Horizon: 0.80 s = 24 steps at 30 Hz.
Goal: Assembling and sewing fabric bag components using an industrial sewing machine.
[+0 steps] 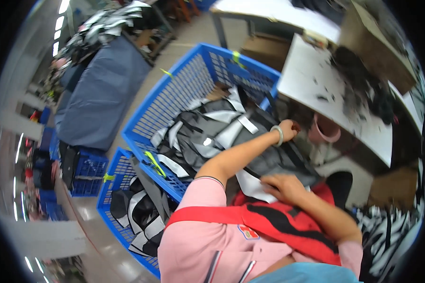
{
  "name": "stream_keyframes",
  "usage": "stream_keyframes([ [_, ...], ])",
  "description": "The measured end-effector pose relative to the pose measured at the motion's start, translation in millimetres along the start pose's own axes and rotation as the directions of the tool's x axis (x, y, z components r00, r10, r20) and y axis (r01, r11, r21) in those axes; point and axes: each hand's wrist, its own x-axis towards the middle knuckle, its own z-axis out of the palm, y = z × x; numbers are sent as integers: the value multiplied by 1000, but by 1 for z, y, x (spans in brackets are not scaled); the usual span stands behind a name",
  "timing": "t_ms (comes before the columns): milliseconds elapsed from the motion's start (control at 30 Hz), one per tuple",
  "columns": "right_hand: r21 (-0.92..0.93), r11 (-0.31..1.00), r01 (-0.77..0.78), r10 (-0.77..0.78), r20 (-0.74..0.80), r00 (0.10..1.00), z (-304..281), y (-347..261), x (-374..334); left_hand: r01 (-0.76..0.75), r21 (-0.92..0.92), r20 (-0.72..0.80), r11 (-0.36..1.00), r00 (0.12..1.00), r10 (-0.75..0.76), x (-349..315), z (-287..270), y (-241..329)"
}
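A large blue plastic basket stands in front of me, heaped with grey, black and white sewn fabric pieces. A grey piece with a white panel spills over its near side toward my lap. My left hand, with a pale bangle at the wrist, reaches across to the right side of the heap. Its fingers are curled and partly hidden, so what they hold cannot be made out. Nearer to me, my right hand has its bent fingers on the white panel of the grey piece. Red cloth with a black strip lies across my lap.
A second blue basket with similar pieces stands at the left. On the right is a white table strewn with dark scraps, a pink bucket beneath its edge. A grey-covered stack stands far left; strips hang at lower right.
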Motion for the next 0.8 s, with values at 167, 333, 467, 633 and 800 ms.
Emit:
stream_keyframes([
  [167, 126, 905, -406, 400, 68, 914, -65, -6, -29, 107, 690, -467, 716, 821, 328, -28, -105, -58],
  [333, 55, 911, -410, 409, -258, 875, -99, 65, -99, 187, 596, -293, 781, 956, -5, -44, -111, -71],
  [467, 190, 823, -536, 562, -415, 715, -100, 137, -143, 284, 582, -335, 762, 938, -94, -40, -113, -53],
  [633, -1, 717, -697, 657, -331, 677, -83, 203, -178, 207, 509, -261, 836, 962, -80, -42, -109, -8],
  [800, 242, 870, -429, 488, -308, 816, -106, 96, -81, -133, 560, 80, 818, 991, 107, -56, -44, 92],
])
